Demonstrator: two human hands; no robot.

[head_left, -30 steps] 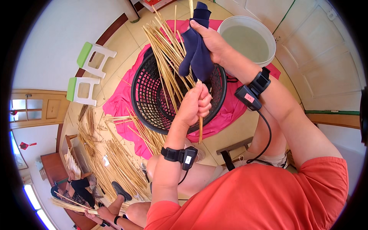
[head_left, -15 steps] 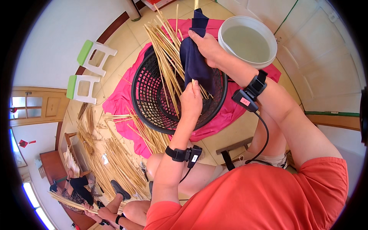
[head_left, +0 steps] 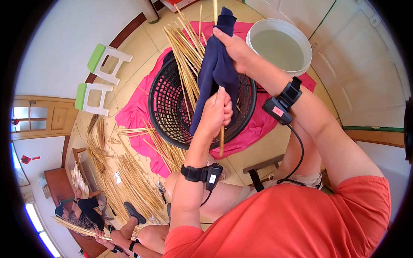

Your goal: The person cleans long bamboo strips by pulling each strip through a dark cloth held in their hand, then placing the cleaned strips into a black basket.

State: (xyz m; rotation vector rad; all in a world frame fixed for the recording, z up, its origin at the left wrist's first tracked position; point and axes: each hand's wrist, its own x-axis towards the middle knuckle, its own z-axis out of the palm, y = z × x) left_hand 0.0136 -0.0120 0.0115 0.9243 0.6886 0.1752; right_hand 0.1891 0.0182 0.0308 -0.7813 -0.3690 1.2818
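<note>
Running almost straight away from my body, the stick (head_left: 222,142) lay between my two hands, its long axis close to in line with my gaze and leaning only slightly. My left hand (head_left: 218,112) was the nearer one, curled into a fist around it, with a short length poking out below toward me, past the near rim of the black basket (head_left: 167,107). My right hand (head_left: 235,50) sat farther out along that same line, clasping the dark blue cloth (head_left: 215,64), thumb on top; I couldn't tell how its fingers closed, since the cloth hid them. Pale cane showed again beyond the cloth; the middle stretch was covered, though I took it for one piece.

Just left of the cloth, the bundle of sticks (head_left: 183,64) leaned in the basket, tilted up and away. The bucket (head_left: 308,47) of cloudy water stood to the right, nearer my right hand.
</note>
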